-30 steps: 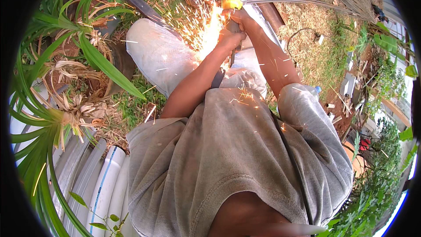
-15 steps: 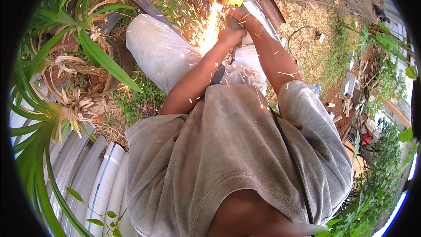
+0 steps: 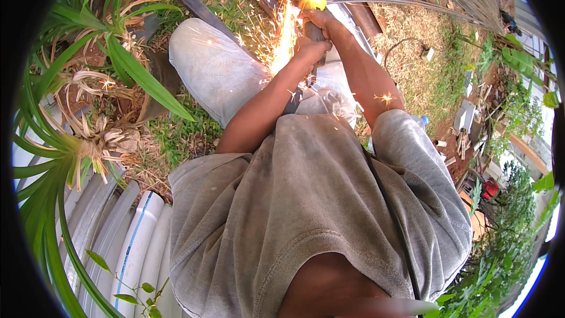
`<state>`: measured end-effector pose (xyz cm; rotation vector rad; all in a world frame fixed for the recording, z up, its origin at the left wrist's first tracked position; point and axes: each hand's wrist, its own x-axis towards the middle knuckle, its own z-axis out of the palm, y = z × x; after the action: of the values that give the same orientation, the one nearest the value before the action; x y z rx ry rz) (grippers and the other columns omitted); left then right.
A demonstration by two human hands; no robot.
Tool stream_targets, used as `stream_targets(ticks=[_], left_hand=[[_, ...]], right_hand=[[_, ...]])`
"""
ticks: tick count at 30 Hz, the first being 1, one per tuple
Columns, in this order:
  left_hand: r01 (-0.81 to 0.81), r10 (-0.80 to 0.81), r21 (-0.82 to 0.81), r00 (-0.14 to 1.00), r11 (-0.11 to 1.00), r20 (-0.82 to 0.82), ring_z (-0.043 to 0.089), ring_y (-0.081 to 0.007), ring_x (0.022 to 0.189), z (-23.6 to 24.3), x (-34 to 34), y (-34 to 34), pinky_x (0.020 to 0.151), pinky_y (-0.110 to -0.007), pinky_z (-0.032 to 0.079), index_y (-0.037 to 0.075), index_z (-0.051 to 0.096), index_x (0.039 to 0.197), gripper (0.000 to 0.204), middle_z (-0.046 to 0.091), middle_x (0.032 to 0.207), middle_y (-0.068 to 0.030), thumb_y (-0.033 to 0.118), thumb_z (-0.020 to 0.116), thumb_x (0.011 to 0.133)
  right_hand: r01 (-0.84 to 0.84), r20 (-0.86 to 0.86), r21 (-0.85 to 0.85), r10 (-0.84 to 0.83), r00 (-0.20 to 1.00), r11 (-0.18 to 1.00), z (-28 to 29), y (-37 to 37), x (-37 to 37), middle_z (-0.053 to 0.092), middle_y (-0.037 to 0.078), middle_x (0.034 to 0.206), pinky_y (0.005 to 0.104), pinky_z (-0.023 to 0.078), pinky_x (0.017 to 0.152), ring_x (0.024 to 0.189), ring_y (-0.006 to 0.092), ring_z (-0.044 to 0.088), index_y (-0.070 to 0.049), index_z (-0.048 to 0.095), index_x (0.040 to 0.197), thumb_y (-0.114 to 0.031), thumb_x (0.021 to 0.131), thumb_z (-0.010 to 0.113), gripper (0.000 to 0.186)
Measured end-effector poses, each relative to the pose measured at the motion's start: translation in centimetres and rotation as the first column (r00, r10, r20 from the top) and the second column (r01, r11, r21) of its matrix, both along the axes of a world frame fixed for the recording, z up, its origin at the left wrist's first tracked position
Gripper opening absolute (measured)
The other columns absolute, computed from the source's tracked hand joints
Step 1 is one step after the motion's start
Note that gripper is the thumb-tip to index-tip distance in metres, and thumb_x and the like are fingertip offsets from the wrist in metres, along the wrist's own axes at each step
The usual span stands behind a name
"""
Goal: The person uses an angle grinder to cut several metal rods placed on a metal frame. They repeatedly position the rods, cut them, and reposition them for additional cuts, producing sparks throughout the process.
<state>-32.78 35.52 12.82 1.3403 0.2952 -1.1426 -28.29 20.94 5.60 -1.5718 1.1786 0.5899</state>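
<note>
Sparks in a narrower stream than before, fingers of left hand and right hand around grinder

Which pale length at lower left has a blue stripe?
The white pipe between the grey lengths on its left and the plain pale pipe on its right: it alone shows a blue line lengthwise.

- The head camera, left of a side-by-side pair, looks steeply down from the wearer's head.
- It faces over the grey shirt, nearest and filling the lower middle.
- Both forearms reach away toward the power tool, farther off near the upper edge.
- The wide fisheye field curves white pipes near its rim.
</note>
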Motion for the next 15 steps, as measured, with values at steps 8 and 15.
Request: stream_targets(ticks=[8, 15], left_hand=[[-0.005, -0.014, -0.151, 0.992, 0.989, -0.123, 0.054, -0.0158, 0.049, -2.5, -0.2, -1.2, 0.042, -0.033, 0.044, 0.003, 0.064, 0.081, 0.015, 0.06, 0.068, -0.0062, 0.011, 0.076, 0.077], [-0.053, 0.038, -0.142, 0.994, 0.988, -0.104, 0.057, -0.0157, 0.055, -0.8, -0.3, -0.4, 0.046, -0.034, 0.047, 0.003, 0.063, 0.082, 0.014, 0.059, 0.07, -0.0054, 0.008, 0.076, 0.077]], right_hand=[[-0.024, -0.05, -0.056, 0.021, 0.999, 0.998, -2.3, -1.4, 0.4, 0.065, 0.009, 0.083, 0.0401, 0.053, 0.06, 0.065, 0.0214, 0.062, -0.012, 0.065, 0.105, -0.033, 0.072, 0.08, 0.041], [-0.111, 0.029, -0.076, 0.114, 0.993, 0.991, -2.1, -1.4, 0.0, 0.065, 0.009, 0.089, 0.0389, 0.054, 0.063, 0.07, 0.021, 0.063, -0.009, 0.066, 0.105, -0.033, 0.075, 0.077, 0.04]])
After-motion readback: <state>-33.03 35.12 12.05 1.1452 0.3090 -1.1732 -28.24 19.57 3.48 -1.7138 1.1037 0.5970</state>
